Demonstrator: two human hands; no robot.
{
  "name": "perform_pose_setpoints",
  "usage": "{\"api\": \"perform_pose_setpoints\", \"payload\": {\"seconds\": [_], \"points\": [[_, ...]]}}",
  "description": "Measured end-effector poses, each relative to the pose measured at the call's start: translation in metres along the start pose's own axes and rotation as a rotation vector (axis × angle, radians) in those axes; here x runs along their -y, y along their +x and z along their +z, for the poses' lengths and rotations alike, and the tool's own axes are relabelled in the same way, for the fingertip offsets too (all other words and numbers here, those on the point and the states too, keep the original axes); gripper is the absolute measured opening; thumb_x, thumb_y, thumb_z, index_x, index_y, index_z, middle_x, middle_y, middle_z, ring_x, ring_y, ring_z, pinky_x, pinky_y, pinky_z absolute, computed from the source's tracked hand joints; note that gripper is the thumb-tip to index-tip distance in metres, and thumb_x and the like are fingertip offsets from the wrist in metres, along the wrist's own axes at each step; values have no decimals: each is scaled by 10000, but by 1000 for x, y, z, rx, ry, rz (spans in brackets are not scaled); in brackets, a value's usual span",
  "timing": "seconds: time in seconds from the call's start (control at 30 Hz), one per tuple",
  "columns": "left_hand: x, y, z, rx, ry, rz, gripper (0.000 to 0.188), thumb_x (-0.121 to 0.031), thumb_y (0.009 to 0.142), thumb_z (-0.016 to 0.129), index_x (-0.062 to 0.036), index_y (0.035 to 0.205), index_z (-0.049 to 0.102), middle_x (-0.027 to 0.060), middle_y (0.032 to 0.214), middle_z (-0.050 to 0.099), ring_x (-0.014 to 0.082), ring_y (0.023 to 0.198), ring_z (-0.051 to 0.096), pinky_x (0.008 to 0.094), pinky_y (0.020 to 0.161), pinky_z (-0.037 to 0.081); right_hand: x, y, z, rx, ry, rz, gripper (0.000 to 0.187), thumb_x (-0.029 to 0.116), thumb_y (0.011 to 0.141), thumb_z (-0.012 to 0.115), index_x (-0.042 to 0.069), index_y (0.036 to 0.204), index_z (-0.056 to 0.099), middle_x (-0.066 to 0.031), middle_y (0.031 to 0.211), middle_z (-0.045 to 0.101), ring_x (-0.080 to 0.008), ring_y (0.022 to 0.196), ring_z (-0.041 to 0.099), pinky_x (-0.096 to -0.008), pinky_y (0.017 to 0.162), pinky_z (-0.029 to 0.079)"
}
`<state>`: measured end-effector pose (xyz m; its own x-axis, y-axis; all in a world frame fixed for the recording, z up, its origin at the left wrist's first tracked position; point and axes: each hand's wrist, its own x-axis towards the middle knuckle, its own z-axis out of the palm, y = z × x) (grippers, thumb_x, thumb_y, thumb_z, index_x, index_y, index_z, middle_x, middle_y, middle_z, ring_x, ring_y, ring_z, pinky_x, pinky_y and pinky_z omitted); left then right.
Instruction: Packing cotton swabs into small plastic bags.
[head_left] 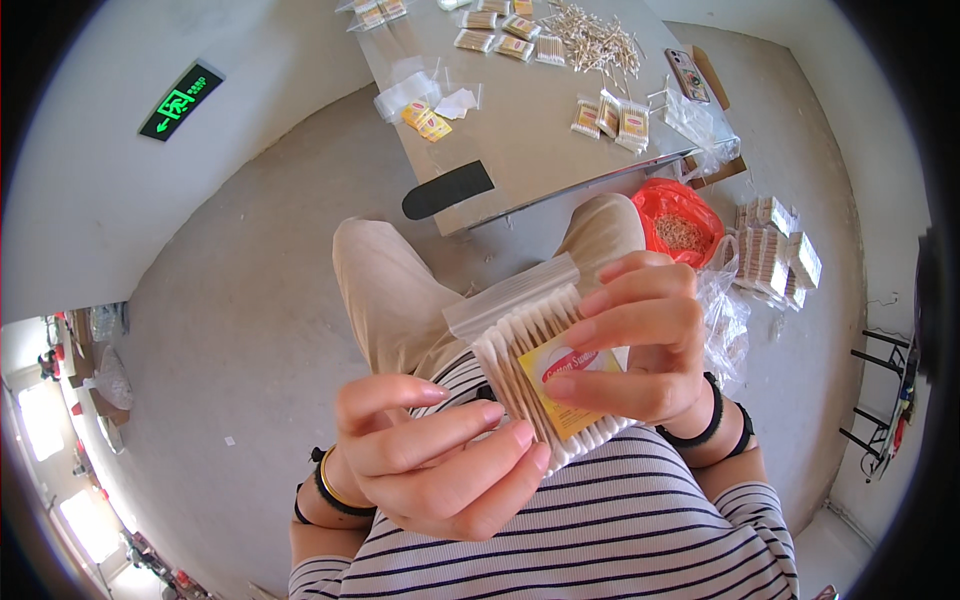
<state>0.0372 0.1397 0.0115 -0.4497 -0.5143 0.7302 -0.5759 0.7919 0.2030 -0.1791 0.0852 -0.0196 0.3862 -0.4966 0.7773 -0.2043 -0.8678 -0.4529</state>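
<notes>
Between my hands, above my lap, is a clear zip bag of cotton swabs [520, 345] with a yellow label card [570, 390] inside. The bag is tilted, its clear zip strip [512, 297] pointing up and away from me. My right hand [640, 335] grips the bag's right side, thumb and fingers over the label. My left hand [445, 450] pinches the lower left edge, fingertips against the swabs; its thumb is partly hidden behind. Whether the zip strip is sealed I cannot tell.
Ahead stands a table [540, 170] bearing loose swabs [595, 38], filled bags [632, 125], yellow cards [427, 120], empty clear bags [408, 88] and a phone [687, 75]. Right of my knee are a red plastic bag of swabs [680, 230] and stacked swab bundles [770, 250] on the floor.
</notes>
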Motion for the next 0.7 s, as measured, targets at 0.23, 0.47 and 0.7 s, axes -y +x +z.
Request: {"api": "perform_pose_setpoints", "payload": {"seconds": [0.23,0.47,0.7], "points": [[2,0,2,13,-29,19,190,-201,800,715,-261,971,661,-120,1008,605,48,937,570,282,813,417,-1,-1,1,-10,-33,-34,354,139,657,792,208,996,716,-4,1052,607,-201,966,578,-350,784,509],[1,-2,5,-11,-49,12,180,-192,774,719,-253,938,677,-112,988,613,55,911,561,285,806,424,0,-2,2,-8,-46,-29,361,138,633,801,213,979,727,6,1044,610,-190,968,578,-336,779,512],[4,-3,5,15,-99,-11,179,-182,764,724,-245,923,668,-110,992,612,63,880,568,286,819,428,-2,2,3,-11,-58,-43,366,138,601,791,205,955,726,12,1013,615,-188,925,580,-329,762,504]]}}
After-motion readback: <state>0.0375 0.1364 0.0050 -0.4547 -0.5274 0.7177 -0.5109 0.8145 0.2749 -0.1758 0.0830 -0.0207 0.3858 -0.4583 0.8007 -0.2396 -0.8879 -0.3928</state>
